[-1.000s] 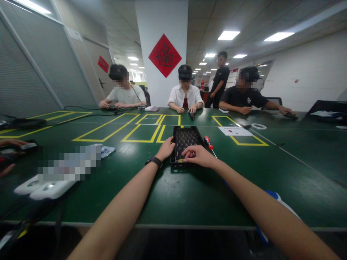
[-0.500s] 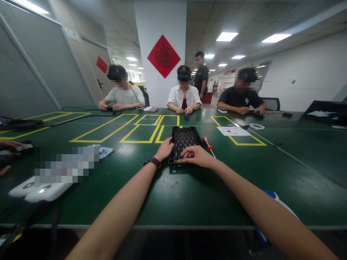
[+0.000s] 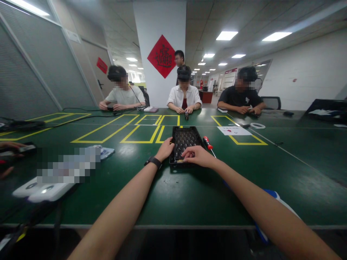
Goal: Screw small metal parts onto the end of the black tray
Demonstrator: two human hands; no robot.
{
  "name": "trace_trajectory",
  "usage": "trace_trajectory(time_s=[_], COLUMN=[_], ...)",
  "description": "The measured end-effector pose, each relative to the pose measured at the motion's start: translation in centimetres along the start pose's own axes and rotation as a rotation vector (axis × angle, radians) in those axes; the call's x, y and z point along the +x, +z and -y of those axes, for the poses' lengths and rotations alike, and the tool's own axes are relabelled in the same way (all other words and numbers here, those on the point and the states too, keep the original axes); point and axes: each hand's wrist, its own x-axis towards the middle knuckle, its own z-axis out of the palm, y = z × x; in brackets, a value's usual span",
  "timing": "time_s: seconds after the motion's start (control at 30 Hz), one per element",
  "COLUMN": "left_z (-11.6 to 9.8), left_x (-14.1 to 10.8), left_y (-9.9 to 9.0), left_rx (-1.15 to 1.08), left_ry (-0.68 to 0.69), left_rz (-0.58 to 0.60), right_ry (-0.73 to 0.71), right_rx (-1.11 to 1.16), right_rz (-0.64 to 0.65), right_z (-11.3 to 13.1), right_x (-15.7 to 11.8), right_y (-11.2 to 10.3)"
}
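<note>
A black rectangular tray-like case (image 3: 187, 139) with a patterned interior lies on the green table in front of me. My left hand (image 3: 165, 150), with a dark band at the wrist, grips the case's left edge. Over the near right part of the case is my right hand (image 3: 196, 156), its fingers bent together in a pinch; anything between the fingertips is too small to tell. A small yellowish piece (image 3: 181, 161) shows by those fingertips at the near end. Just right of the case lies a screwdriver (image 3: 208, 143) with a red and black handle.
White devices (image 3: 48, 191) lie on the table (image 3: 151, 202) at left, with cables. A paper sheet (image 3: 234, 130) and a tape roll (image 3: 257, 125) are at right. Seated people work opposite; another person's hands show at the left edge. A blue-and-white object lies beneath my right forearm.
The standing person in the background has moved left, behind the middle seated person. My hands and the case have hardly moved.
</note>
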Motion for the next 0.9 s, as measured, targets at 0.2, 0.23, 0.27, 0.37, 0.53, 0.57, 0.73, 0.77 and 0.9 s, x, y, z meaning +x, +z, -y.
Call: trace_trajectory(time_s=[0.2, 0.23, 0.27, 0.37, 0.53, 0.57, 0.73, 0.77, 0.9], left_z=[-0.02, 0.01, 0.03, -0.01, -0.26, -0.29, -0.30, -0.31, -0.51], left_x=[0.02, 0.04, 0.05, 0.02, -0.08, -0.08, -0.09, -0.12, -0.49], left_y=[0.05, 0.05, 0.05, -0.02, -0.13, -0.12, -0.08, -0.11, -0.48], left_rx=[-0.010, -0.009, -0.006, 0.000, -0.004, -0.006, -0.039, -0.049, -0.027], left_ry=[0.002, 0.001, 0.000, 0.004, -0.009, -0.013, -0.012, -0.007, 0.100], left_rz=[-0.008, -0.008, -0.007, -0.004, -0.008, -0.009, -0.008, -0.005, -0.066], right_ry=[-0.004, -0.005, -0.004, 0.009, 0.001, -0.002, -0.001, 0.004, 0.002], right_rx=[-0.004, -0.014, -0.019, -0.001, -0.002, -0.008, -0.030, -0.031, -0.030], right_rz=[-0.001, -0.008, -0.010, 0.010, 0.020, 0.013, 0.008, 0.015, 0.028], right_z=[0.26, 0.30, 0.32, 0.35, 0.35, 0.35, 0.32, 0.32, 0.31], right_x=[-0.09, -0.09, -0.07, -0.05, -0.10, -0.12, -0.16, -0.16, -0.12], right_y=[-0.11, -0.12, -0.12, -0.08, -0.07, -0.08, -0.12, -0.12, -0.19])
